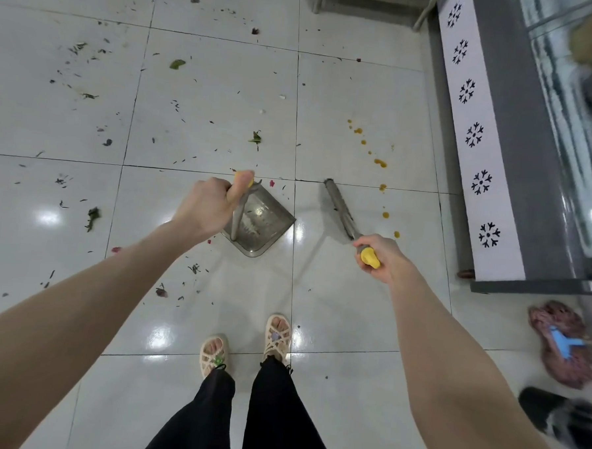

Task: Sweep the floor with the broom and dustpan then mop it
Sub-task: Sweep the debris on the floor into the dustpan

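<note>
L hand (208, 207) gripped the dustpan (267, 223) by its upright handle, thumb at the yellow cap, w/ the tray just below & right of the fist, down at the floor (351, 313). R hand (380, 256) was curled round the broom (340, 209) handle's yellow end, brush head angled ahead & left of it, near the pan but apart. Mop (562, 344) lay well off to the right.
</note>
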Action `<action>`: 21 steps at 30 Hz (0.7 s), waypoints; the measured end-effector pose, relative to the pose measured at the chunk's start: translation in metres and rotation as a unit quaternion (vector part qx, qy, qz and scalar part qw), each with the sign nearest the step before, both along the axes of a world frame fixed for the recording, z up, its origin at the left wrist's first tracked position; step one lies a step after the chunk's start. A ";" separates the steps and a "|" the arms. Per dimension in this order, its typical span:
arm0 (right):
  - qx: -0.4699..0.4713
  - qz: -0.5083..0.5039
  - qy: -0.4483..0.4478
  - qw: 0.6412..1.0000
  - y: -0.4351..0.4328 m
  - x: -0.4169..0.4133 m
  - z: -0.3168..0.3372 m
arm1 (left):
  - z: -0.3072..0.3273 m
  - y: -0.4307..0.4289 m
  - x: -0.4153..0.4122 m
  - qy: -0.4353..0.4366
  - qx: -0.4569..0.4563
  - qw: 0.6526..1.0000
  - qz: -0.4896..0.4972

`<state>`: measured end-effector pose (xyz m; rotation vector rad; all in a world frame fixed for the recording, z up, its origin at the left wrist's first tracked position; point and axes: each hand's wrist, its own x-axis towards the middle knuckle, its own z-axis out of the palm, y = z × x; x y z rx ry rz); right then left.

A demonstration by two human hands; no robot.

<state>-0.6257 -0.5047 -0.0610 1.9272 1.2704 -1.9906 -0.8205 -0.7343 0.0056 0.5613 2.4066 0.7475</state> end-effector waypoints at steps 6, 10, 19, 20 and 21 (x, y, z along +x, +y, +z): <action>0.023 0.006 -0.041 0.999 0.008 0.006 -0.013 | -0.002 0.012 -0.002 -0.001 0.010 1.000 0.006; -0.015 0.010 -0.046 0.999 -0.003 0.010 -0.020 | 0.002 0.021 0.003 -0.010 0.013 1.000 0.005; -0.037 0.037 -0.018 0.998 -0.004 0.000 -0.002 | -0.003 0.016 0.007 -0.006 -0.002 1.000 -0.009; -0.031 0.030 -0.017 0.999 -0.004 0.002 0.000 | -0.002 0.016 0.007 -0.006 -0.003 1.000 -0.012; -0.022 0.027 -0.018 0.999 -0.004 0.005 0.003 | -0.002 0.015 0.009 -0.009 0.000 1.000 -0.017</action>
